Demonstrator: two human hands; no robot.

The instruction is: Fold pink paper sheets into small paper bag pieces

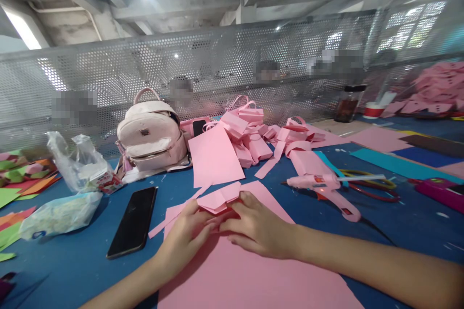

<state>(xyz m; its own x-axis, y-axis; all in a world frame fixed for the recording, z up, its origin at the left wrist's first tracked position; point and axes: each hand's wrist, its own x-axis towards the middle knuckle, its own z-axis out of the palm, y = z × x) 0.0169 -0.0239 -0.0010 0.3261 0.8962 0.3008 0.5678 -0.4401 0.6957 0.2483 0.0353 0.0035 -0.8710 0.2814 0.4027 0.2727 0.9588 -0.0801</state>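
A small folded pink paper piece (218,199) is held between both hands, above a large pink sheet (250,275) on the blue table. My left hand (186,234) grips its left side, thumb towards the middle. On its right side, my right hand (259,227) has its fingers curled around the paper. The undersides of the fingers are partly hidden. Beside the left hand, a thin pink strip (159,227) lies across the sheet's edge. A pink glue gun (322,186) rests on the table to the right, beyond the right forearm.
A black phone (134,222) and plastic bags (63,215) lie left. Behind stand a pale backpack (150,137), a heap of pink paper boxes (250,137) and a perforated metal screen (217,58). Scissors (377,188), coloured sheets (402,164) and a dark jar (350,104) are right.
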